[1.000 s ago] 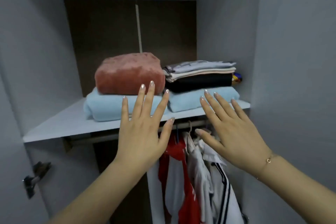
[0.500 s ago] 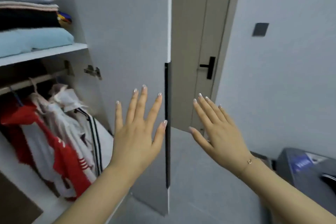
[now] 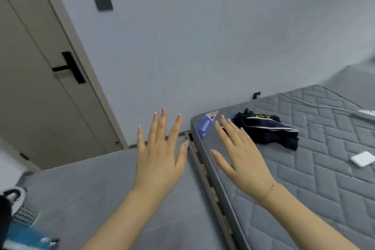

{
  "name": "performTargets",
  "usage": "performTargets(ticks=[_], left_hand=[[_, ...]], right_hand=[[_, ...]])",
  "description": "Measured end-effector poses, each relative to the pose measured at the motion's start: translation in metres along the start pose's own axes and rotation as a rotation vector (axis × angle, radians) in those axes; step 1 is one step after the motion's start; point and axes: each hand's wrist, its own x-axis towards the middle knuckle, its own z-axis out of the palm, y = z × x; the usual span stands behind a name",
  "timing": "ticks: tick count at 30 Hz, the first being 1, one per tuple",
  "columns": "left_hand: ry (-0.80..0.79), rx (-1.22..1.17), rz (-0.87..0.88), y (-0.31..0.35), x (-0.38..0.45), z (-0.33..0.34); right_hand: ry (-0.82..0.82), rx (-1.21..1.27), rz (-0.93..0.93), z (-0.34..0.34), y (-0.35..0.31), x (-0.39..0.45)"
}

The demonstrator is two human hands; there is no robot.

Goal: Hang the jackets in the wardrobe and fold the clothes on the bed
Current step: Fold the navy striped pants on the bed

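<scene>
The left hand is held up flat with its fingers spread and straight, holding nothing; the right hand beside it is equally flat and splayed, also empty, with a thin bracelet at its wrist. Neither touches anything — both hang in the air, the left over the grey floor, the right over the near edge of the bed's quilted grey mattress.

Just past the right hand's fingertips lies the one garment in view: a crumpled dark navy piece of clothing with white stripes, resting on the mattress near its far corner, apart from the hand. A blue label sits on the mattress corner beside it, and a small white flat object lies farther right. A white cable trails across the far side. Behind are a closed door with a black handle and a dark wall plate.

Judging from this, the risk is in the pick-up: the garment is bunched, so a grab at one fold could lift it twisted or inside out and spoil the fold. Laying it out might also sweep the white object aside.

Much is unclear — whether the garment is trousers, shorts or a jacket cannot be told from the heap, and the yellow print on it is unreadable. The bed runs out of frame on the right, so other clothes may lie unseen. A shoe and blurred items at the lower left are cut off, and the wardrobe is out of view.
</scene>
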Motion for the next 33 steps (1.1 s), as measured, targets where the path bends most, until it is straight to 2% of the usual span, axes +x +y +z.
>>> performTargets(ticks=[7,15,24,29,33], left_hand=[[-0.168,-0.121,0.124,0.104,0.112,0.125],[-0.343,-0.155,0.240,0.160,0.231,0.252],[-0.627,-0.331,0.435,0.213,0.386,0.495],[-0.679,-0.277,0.678,0.266,0.446,0.635],[-0.778,-0.133,0.747,0.301,0.464,0.722]], right_hand=[[-0.081,0.016,0.235,0.013,0.175,0.002],[-0.103,0.092,0.544,0.056,0.311,0.023],[0.028,0.363,1.084,0.198,0.473,0.085],[0.212,0.551,1.350,0.281,0.547,0.099],[0.376,0.663,1.540,0.330,0.575,0.095]])
